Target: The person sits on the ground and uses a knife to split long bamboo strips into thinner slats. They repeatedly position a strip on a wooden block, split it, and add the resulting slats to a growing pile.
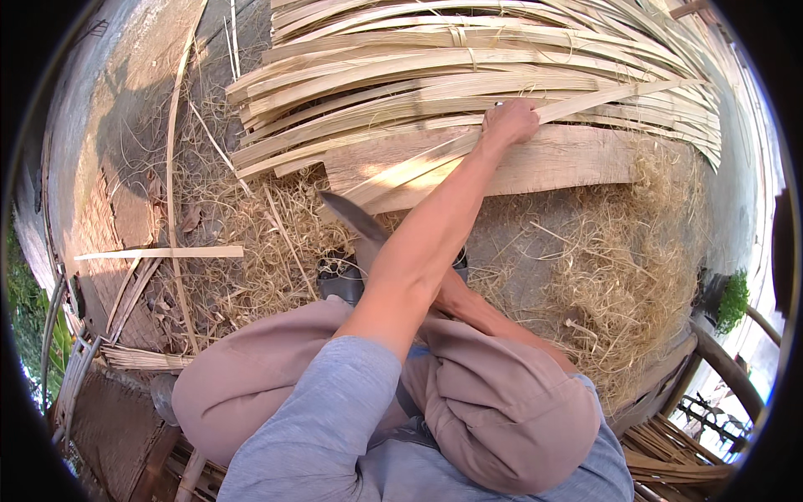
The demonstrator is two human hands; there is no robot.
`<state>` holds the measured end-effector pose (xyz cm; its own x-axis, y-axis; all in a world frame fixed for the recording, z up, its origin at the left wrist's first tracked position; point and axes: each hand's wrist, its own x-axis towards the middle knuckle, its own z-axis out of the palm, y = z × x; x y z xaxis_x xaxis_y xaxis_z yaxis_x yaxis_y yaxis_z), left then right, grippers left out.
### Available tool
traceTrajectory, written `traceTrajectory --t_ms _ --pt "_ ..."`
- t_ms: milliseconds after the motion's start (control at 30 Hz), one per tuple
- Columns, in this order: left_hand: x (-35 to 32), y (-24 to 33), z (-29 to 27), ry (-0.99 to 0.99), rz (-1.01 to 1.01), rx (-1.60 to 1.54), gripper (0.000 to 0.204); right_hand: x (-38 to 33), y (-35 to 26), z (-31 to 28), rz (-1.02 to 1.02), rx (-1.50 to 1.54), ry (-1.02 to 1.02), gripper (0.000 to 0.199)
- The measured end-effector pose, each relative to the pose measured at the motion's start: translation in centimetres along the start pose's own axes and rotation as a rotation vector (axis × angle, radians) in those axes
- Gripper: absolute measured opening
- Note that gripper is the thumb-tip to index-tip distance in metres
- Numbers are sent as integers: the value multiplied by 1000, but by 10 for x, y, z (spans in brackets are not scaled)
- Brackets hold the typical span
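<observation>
My left hand (510, 121) reaches far forward and grips a long pale bamboo strip (602, 99) that lies slantwise across a wooden plank (569, 159). The strip comes off a big pile of split bamboo strips (435, 67) stacked behind the plank. My right forearm crosses under the left arm. My right hand (368, 253) is mostly hidden there and holds a knife, whose dark pointed blade (350, 213) sticks up to the left above my knees.
Dry bamboo shavings (619, 268) cover the ground on both sides of the plank. Loose strips (159, 253) lie on the brick floor at left. A dark shoe (339, 280) shows by my knee. More bundled strips (669, 460) lie at lower right.
</observation>
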<state>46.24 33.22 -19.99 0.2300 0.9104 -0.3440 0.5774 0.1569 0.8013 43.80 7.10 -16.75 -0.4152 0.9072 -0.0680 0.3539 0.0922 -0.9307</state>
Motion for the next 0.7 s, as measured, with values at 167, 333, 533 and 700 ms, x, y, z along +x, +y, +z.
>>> traceTrajectory --t_ms 167,333,533,700 --pt "-27 34 -22 -156 116 162 37 5 -1 -47 554 142 39 25" --pt "-6 -3 10 247 234 145 28 3 -6 -41 441 35 194 24" --pt "-9 2 7 19 158 2 27 14 33 -37 370 20 427 26" --pt "-8 3 11 10 169 -89 26 -9 19 16 130 128 288 28"
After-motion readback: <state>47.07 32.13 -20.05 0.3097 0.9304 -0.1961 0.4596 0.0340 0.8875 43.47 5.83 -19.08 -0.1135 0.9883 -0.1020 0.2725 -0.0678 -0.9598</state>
